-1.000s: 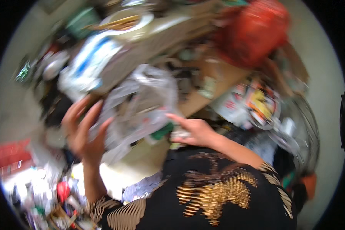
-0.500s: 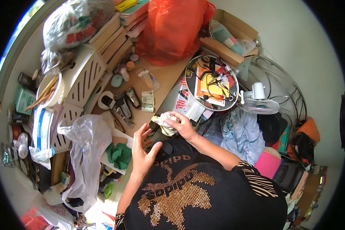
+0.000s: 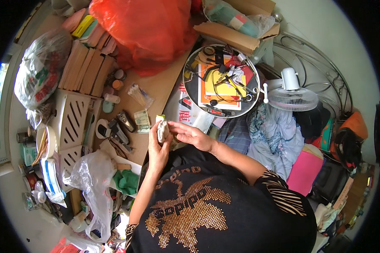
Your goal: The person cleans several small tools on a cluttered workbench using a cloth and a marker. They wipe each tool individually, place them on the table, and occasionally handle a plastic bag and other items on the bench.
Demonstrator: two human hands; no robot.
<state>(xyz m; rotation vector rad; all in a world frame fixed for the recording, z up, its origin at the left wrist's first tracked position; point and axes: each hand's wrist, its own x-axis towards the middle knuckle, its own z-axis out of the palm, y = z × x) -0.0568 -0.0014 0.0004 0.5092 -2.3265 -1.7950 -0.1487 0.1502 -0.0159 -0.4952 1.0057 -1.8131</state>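
My left hand (image 3: pixel 158 149) grips a folded, whitish cloth (image 3: pixel 163 131) with a yellow-green edge, held upright. My right hand (image 3: pixel 192 135) is beside it, fingers stretched out, their tips touching or very close to the cloth. Just behind my hands, a brown board (image 3: pixel 158 90) bears banknotes (image 3: pixel 141 119), electric shavers (image 3: pixel 127 120), a bag of cotton swabs (image 3: pixel 139 95) and small jars (image 3: pixel 118 84). A round tray (image 3: pixel 252 101) of cables and coloured papers lies at the back right.
An orange-red plastic bag (image 3: pixel 147 33) fills the back. Stacked books (image 3: pixel 84 67) and a white slotted rack (image 3: pixel 65 120) are at left, a crumpled translucent bag (image 3: pixel 95 177) below. At right are a white fan (image 3: pixel 291 97), bedding (image 3: pixel 272 143), a cardboard box (image 3: pixel 228 33) and a pink cushion (image 3: pixel 304 164).
Half a second ago my right hand held the cloth and my left was open; now my left grips it and my right fingers are straightened. A second ago my hands were at the translucent bag.
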